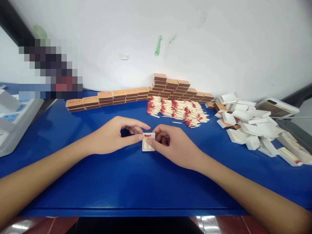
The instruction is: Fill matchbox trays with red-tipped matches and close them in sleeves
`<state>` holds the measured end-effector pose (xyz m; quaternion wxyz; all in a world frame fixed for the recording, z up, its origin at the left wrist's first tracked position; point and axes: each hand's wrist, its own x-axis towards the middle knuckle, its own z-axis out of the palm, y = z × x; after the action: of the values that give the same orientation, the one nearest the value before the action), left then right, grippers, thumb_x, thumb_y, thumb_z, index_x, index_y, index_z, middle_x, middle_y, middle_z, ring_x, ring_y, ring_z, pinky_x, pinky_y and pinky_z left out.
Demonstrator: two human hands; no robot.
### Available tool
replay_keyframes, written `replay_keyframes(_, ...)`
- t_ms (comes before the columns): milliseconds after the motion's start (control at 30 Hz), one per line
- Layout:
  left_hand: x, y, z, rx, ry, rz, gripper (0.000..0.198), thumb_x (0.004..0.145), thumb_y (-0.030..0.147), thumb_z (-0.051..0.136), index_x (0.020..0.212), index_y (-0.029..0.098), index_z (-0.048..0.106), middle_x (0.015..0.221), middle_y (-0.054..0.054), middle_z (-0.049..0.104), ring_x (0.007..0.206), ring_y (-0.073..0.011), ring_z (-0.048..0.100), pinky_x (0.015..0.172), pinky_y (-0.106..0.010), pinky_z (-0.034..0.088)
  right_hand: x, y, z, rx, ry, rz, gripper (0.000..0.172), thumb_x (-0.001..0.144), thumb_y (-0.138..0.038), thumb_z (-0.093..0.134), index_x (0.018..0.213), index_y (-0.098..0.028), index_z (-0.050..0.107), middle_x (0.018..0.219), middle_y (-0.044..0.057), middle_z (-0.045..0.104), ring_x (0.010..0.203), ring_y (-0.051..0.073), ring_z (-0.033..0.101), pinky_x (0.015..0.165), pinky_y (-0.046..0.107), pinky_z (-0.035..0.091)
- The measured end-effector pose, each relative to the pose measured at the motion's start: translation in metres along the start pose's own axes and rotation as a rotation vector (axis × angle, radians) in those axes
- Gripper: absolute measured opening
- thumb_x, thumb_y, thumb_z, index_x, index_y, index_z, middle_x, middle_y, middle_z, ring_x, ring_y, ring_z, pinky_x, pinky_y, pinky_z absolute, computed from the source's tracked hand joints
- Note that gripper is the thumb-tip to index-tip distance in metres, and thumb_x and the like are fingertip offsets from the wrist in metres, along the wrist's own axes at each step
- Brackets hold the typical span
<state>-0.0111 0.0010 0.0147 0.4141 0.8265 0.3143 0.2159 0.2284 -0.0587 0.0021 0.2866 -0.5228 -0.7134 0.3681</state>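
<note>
A small white matchbox tray (148, 149) is held upright over the blue table, with several red-headed matches (147, 138) lying in its upper part. My right hand (175, 143) grips its right side, the thumb reaching over the front and the fingers curled behind. At the upper left corner, the thumb of my left hand (117, 135) presses against the tray; its index finger stretches past the top edge, and the other fingers are partly hidden. Just beyond my hands lie heaps of loose matches (176, 109), mostly with heads to the left.
Closed matchboxes (106, 97) form a long row along the wall, stacked higher in the middle. White trays (253, 125) are piled at right beside a phone-like object (278, 107). A tray with matches (290, 156) lies nearer. A grey-white container (17, 130) stands at left.
</note>
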Motion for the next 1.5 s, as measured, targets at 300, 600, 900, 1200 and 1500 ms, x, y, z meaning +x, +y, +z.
replay_keyframes(300,0.0001,-0.0004,0.0036,-0.02,0.008,-0.029,0.034,0.099,0.043,0.073,0.126,0.022,0.078,0.103,-0.002,0.083,0.093,-0.0181,0.077,0.085,-0.029,0.058,0.0014,-0.0008,0.0011,0.032,-0.002,0.027,0.012,0.094,-0.032,0.072,0.091,-0.021,0.071,0.074,-0.002,0.07,0.065,0.014,0.057,0.06,0.029,0.042)
replay_keyframes(600,0.0017,0.0003,0.0037,0.037,-0.005,-0.001,0.034,0.094,0.039,0.078,0.123,0.022,0.08,0.1,-0.001,0.083,0.092,-0.0171,0.075,0.088,-0.027,0.057,0.0019,-0.0001,0.0005,-0.023,0.019,0.011,0.02,0.094,-0.038,0.073,0.085,-0.021,0.068,0.069,-0.003,0.065,0.06,0.012,0.053,0.055,0.028,0.038)
replay_keyframes(900,0.0,0.0006,0.0036,0.024,-0.02,-0.007,0.032,0.093,0.037,0.078,0.121,0.022,0.079,0.097,0.0,0.083,0.09,-0.017,0.076,0.088,-0.028,0.057,0.0009,-0.0003,-0.0011,-0.03,-0.012,0.003,0.015,0.095,-0.035,0.07,0.095,-0.021,0.071,0.074,-0.003,0.066,0.063,0.012,0.055,0.057,0.028,0.043)
replay_keyframes(1200,0.0012,-0.0016,0.0052,0.017,-0.015,-0.007,0.029,0.093,0.038,0.078,0.119,0.023,0.08,0.102,0.0,0.083,0.093,-0.0167,0.076,0.089,-0.028,0.056,-0.0005,-0.0002,-0.0007,-0.042,-0.041,-0.015,0.01,0.093,-0.03,0.068,0.098,-0.022,0.071,0.076,-0.004,0.066,0.065,0.012,0.056,0.059,0.028,0.044)
replay_keyframes(1500,0.0007,0.0005,0.0055,0.012,-0.02,-0.01,0.03,0.093,0.037,0.078,0.119,0.021,0.079,0.102,-0.002,0.083,0.094,-0.0186,0.076,0.089,-0.03,0.057,-0.0017,-0.0017,-0.0001,-0.078,-0.032,-0.028,0.01,0.094,-0.03,0.067,0.097,-0.022,0.071,0.076,-0.004,0.067,0.066,0.013,0.056,0.059,0.028,0.043)
